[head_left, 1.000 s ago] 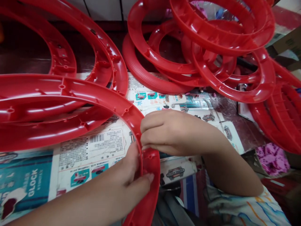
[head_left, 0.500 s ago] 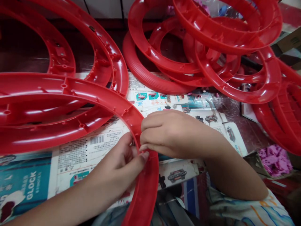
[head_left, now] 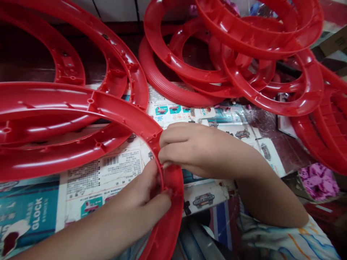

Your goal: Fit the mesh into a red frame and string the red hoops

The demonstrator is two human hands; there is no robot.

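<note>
A large red plastic ring (head_left: 130, 120), its hollow ribbed side up, runs from the left side down to the front edge of the view. My left hand (head_left: 149, 196) grips its inner rim, the thumb on the channel and the fingers beneath it. Just above, my right hand (head_left: 192, 150) is closed at the same stretch of ring, fingers bent together over the channel by the inner rim. Its fingertips are partly hidden, so I cannot tell whether a small part is pinched there too. More red rings (head_left: 139, 85) lie under and behind this one.
A heap of red rings (head_left: 271, 103) covers the back right. Flattened printed cardboard (head_left: 121, 159) lies over the dark table (head_left: 284, 144). Pink plastic pieces (head_left: 318, 182) sit in a container at the right. White tiles (head_left: 118, 10) stand behind.
The held ring has turned slightly clockwise, its ribs shifting right along the far side. My left thumb has moved down the channel, away from my right fingertips. My right hand has shifted slightly up.
</note>
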